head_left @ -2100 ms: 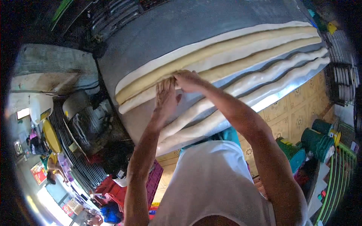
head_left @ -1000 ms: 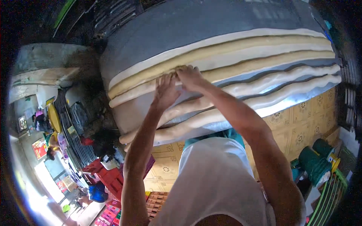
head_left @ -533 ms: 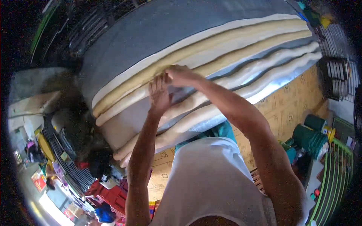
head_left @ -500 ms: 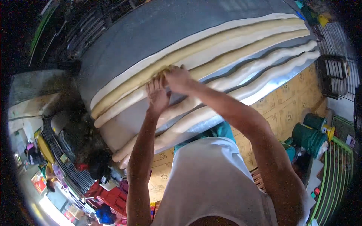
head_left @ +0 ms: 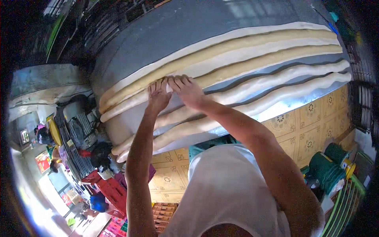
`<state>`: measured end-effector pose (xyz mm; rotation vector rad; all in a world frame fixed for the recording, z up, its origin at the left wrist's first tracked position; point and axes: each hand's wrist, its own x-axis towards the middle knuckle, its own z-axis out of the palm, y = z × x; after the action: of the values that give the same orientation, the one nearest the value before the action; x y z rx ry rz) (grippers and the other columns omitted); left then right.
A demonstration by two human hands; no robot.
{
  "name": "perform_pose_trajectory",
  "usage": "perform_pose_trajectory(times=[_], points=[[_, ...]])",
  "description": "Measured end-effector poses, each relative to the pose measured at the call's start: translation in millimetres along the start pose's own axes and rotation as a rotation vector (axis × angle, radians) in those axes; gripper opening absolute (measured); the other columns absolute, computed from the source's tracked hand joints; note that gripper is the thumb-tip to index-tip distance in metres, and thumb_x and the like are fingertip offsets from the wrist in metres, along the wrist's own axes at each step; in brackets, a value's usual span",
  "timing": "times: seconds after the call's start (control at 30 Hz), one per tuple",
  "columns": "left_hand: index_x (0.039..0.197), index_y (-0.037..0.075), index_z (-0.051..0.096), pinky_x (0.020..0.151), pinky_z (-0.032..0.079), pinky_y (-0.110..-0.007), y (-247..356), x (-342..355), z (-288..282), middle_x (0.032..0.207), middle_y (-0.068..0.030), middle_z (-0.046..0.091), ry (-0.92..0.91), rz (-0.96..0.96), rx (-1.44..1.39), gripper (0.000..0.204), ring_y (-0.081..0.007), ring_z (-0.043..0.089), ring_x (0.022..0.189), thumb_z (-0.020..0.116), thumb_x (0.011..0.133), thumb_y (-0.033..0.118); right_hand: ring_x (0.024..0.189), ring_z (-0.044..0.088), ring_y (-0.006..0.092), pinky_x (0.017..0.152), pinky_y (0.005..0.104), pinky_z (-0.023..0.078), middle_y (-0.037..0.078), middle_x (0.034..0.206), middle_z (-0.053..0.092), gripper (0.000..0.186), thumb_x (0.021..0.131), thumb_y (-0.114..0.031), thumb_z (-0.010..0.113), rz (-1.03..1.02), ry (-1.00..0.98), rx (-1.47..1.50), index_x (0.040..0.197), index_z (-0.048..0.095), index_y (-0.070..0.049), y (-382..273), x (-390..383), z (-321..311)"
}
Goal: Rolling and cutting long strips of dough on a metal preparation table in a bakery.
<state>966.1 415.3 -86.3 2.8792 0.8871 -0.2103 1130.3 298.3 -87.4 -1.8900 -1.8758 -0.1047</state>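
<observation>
The long dough sheet (head_left: 233,59) on the table (head_left: 166,36) looks soft, floppy and easy to tear, so hold its near edge gently — right where the left hand (head_left: 158,97) and right hand (head_left: 189,93) rest, fingers half bent, maybe pinching, I can't tell.

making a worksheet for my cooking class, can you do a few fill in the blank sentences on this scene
1. The left hand and right hand touch pale, rolled-out ____.
2. The person's shirt is ____.
3. Nearest the shirt, ____ plain ropes lie side by side.
Missing words: dough; white; two.
</observation>
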Motion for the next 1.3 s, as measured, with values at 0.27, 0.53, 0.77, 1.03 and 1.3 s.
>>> perform_pose_trajectory(times=[0.27, 0.53, 0.77, 1.03, 1.3], points=[[0.159, 0.002, 0.038, 0.124, 0.025, -0.062, 44, 7, 1, 0.161, -0.0188, 0.041, -0.040, -0.069, 0.038, 0.085, -0.0434, 0.038, 0.150, 0.076, 0.089, 0.034, 0.118, 0.061, 0.0335, 0.100, 0.0503, 0.049, 0.014, 0.131, 0.060, 0.049, 0.088, -0.028, 0.072, 0.213, -0.556, 0.300, 0.131, 0.063, -0.006, 30, 32, -8], [0.160, 0.004, 0.038, 0.125, 0.026, -0.057, 58, 20, 1, 0.161, -0.0196, 0.042, 0.052, 0.144, -0.159, 0.088, -0.0397, 0.038, 0.149, 0.077, 0.089, 0.040, 0.123, 0.060, 0.0344, 0.099, 0.0480, 0.051, 0.013, 0.137, 0.059, 0.064, 0.093, -0.037, 0.073, 0.275, -0.718, 0.303, 0.148, 0.053, -0.010, 82, 37, -5], [0.159, 0.005, 0.040, 0.120, 0.032, -0.057, 63, 38, -19, 0.157, -0.0153, 0.044, -0.104, 0.054, -0.183, 0.090, -0.0387, 0.043, 0.142, 0.080, 0.085, 0.035, 0.125, 0.061, 0.0349, 0.097, 0.0510, 0.054, 0.013, 0.146, 0.056, 0.077, 0.083, -0.034, 0.080, 0.078, -0.124, -0.094, 0.150, 0.051, -0.010, 48, -27, -14], [0.157, 0.008, 0.043, 0.116, 0.035, -0.059, 85, 46, 3, 0.154, -0.0125, 0.047, 0.059, 0.044, -0.168, 0.084, -0.0374, 0.045, 0.140, 0.080, 0.085, 0.031, 0.125, 0.061, 0.0331, 0.105, 0.0516, 0.048, 0.015, 0.133, 0.064, 0.048, 0.089, -0.022, 0.069, 0.144, -0.426, -0.170, 0.132, 0.063, -0.002, 58, -7, -50], [0.157, 0.006, 0.042, 0.118, 0.036, -0.058, 109, 49, 1, 0.150, -0.0125, 0.050, 0.070, 0.156, -0.145, 0.087, -0.0370, 0.047, 0.138, 0.079, 0.086, 0.037, 0.118, 0.064, 0.0337, 0.105, 0.0496, 0.049, 0.014, 0.131, 0.063, 0.043, 0.090, -0.020, 0.066, 0.321, -0.634, 0.424, 0.129, 0.063, -0.001, 123, 14, -61]])
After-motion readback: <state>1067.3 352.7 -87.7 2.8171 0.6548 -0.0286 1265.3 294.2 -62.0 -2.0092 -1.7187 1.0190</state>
